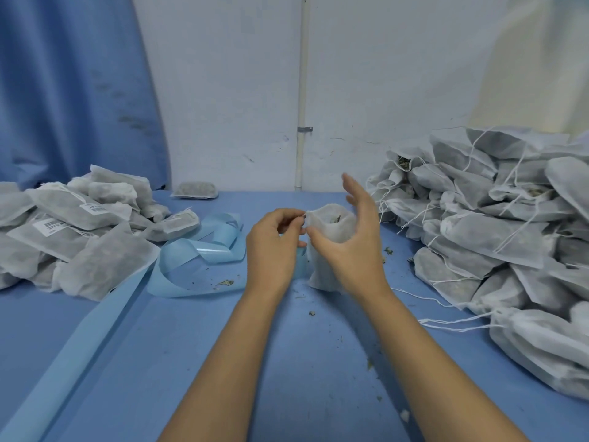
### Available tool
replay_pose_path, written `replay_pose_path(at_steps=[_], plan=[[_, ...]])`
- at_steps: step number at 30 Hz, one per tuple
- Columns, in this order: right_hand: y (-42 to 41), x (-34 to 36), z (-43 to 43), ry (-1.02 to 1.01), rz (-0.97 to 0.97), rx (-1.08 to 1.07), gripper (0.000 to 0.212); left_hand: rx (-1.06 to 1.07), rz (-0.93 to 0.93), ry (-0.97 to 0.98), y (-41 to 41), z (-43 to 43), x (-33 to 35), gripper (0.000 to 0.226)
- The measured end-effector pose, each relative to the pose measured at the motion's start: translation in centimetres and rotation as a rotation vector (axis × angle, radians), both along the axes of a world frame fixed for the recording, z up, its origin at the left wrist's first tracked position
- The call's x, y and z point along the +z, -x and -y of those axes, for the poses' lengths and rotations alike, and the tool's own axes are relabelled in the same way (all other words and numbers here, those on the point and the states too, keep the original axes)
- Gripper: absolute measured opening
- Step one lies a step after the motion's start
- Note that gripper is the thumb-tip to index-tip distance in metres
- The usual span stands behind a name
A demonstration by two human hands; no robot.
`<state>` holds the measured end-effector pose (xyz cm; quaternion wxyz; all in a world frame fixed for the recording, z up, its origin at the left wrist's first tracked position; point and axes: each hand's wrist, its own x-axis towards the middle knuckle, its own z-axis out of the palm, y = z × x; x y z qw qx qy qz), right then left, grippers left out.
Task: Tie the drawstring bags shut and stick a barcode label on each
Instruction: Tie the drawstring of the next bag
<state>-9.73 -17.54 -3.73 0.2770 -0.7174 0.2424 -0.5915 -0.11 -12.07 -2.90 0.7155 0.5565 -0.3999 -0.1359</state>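
The desk [287, 362] is plain blue, the curled backing strip [197, 250] paler blue. White bags [330, 231] show grey-green filling; white labels [52, 225] bear black barcodes.

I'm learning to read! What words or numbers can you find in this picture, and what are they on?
Upper label, on a bag in the left pile: barcode and print, too blurred to read.
Lower label, on another bag there: barcode and print, too blurred to read.
Held bag: no writing shows.
Nothing else bears text.
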Motion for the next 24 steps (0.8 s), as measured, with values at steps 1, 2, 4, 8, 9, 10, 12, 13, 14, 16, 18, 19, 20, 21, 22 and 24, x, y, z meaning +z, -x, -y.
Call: replay_pose_path(at_steps=[1,2,4,8,9,10,12,13,14,16,18,19,20,21,22,24], plan=[[0.0,0.3,-0.3,0.13,-0.069,-0.061,0.064,-0.002,0.019,0.002,0.1,-0.1,0.1,0.018],[-0.1,0.6,-0.4,0.228,-0.132,-0.117,0.056,0.0,0.044,0.006,0.2,-0.1,0.1,0.017],[-0.4,1.1,-0.9,0.299,-0.204,-0.185,0.04,0.006,0.097,0.012,0.3,-0.3,0.1,0.018],[-0.8,1.0,-0.9,0.326,-0.258,-0.299,0.018,0.057,0.272,-0.019,0.1,-0.4,0.0,0.015],[-0.7,1.0,-0.8,0.321,-0.263,-0.321,0.016,0.075,0.304,-0.019,0.1,-0.4,-0.1,0.012],[-0.7,0.9,-0.7,0.318,-0.269,-0.335,0.014,0.094,0.322,-0.009,0.1,-0.4,-0.1,0.01],[-0.6,0.8,-0.6,0.321,-0.282,-0.34,0.011,0.14,0.371,0.015,0.1,-0.4,-0.1,0.009],[-0.6,0.7,-0.6,0.321,-0.283,-0.34,0.011,0.158,0.417,0.015,0.1,-0.4,0.0,0.01],[-0.7,0.8,-0.7,0.321,-0.277,-0.344,0.012,0.167,0.464,0.011,0.1,-0.4,0.0,0.01],[-0.7,0.8,-0.7,0.322,-0.252,-0.368,0.011,0.195,0.541,0.001,0.1,-0.6,0.1,0.009],[-0.6,0.8,-0.5,0.315,-0.229,-0.384,0.009,0.27,0.584,0.001,-0.2,-0.7,0.2,0.01],[-0.4,0.7,-0.4,0.302,-0.227,-0.386,0.008,0.307,0.591,0.002,-0.4,-0.8,0.3,0.01],[-0.2,0.6,-0.3,0.282,-0.232,-0.386,0.009,0.339,0.586,0.001,-0.6,-0.8,0.3,0.01],[0.0,0.5,-0.1,0.258,-0.241,-0.387,0.009,0.367,0.569,-0.004,-0.9,-0.9,0.3,0.01],[0.3,0.3,0.0,0.238,-0.251,-0.387,0.01,0.397,0.541,-0.013,-1.2,-0.9,0.2,0.01],[0.6,0.2,0.3,0.229,-0.276,-0.391,0.011,0.457,0.491,-0.023,-1.9,-1.0,0.0,0.01]])
